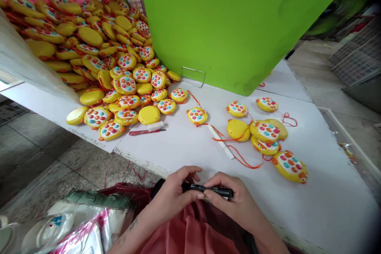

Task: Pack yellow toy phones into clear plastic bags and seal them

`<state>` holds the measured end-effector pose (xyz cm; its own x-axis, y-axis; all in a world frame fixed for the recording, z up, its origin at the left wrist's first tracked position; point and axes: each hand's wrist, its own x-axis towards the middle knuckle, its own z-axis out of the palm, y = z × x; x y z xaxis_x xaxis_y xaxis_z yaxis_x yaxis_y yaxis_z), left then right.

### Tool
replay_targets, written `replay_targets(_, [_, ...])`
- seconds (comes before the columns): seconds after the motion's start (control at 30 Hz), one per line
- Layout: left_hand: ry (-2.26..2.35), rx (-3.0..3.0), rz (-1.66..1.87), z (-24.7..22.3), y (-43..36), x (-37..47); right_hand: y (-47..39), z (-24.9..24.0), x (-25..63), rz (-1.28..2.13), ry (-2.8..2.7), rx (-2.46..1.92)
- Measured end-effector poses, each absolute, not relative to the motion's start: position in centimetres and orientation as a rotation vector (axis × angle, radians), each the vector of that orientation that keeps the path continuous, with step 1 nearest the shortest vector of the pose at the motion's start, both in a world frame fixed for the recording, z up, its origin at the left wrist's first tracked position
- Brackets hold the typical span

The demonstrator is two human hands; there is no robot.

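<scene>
— While both hands work at the bottom centre of the frame, what do they hold?

— A black marker (208, 189), lying level at the near edge of the white table (327, 206). Left hand (174, 194) has fingers curled round its left end; right hand (235, 200) pinches the right part between thumb and fingertips. Red cloth (190, 230) lies directly beneath.

— Nearest items on the table?

— A white stick (222, 143) crossed by orange cords (244, 158), just above the hands. Right of centre, a loose cluster of yellow toy phones (268, 135), one apart at lower right (290, 166).

— Further out?

— A large heap of the same toys (98, 47) fills the upper left. At its foot lie a red pen (143, 131) and a white block (155, 126), touching. A green panel (232, 24) stands across the upper centre.
</scene>
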<state>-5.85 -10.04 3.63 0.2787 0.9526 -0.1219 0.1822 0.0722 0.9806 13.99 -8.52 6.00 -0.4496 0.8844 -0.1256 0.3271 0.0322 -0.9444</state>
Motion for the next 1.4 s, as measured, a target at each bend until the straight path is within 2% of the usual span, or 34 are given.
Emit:
replay_targets(0.27, [0.989,0.517,1.36,4.0,-9.1,-6.1,-8.9,5.2,13.2,1.252,-2.052,-1.226])
replay_targets(0.43, [0.959,0.337,1.562,4.4,-8.6,-5.7,-10.4,4.4,11.3,1.087,-2.159,-1.136])
replay_targets(0.5, [0.964,0.318,1.607,4.9,-8.8,-5.5,-11.3,4.0,10.4,1.217,-1.996,-1.094])
replay_targets(0.67, [0.911,0.459,1.738,6.8,-8.7,-5.1,-12.3,2.9,8.0,2.007,-0.879,-1.011])
replay_targets(0.73, [0.908,0.52,1.736,7.1,-8.3,-5.1,-11.8,2.8,7.9,2.107,-0.682,-0.924])
replay_targets(0.8, [0.924,0.554,1.689,7.0,-7.8,-5.1,-10.8,3.1,8.6,2.08,-0.785,-0.962])
replay_targets(0.9, [1.039,0.728,1.538,6.3,-7.1,-4.9,-9.2,3.8,10.6,1.819,-1.3,-1.169])
replay_targets(1.1, [1.31,1.549,1.323,4.6,-6.4,-3.9,-7.1,2.9,12.1,0.693,-2.168,-1.343])
replay_targets(1.3, [1.29,2.032,1.148,2.6,-6.1,-4.7,-3.0,0.8,12.8,-0.067,-2.284,-1.616])
replay_targets(1.4, [1.365,1.996,1.081,1.6,-6.1,-5.2,-1.3,-0.3,13.9,-0.209,-2.309,-1.593])
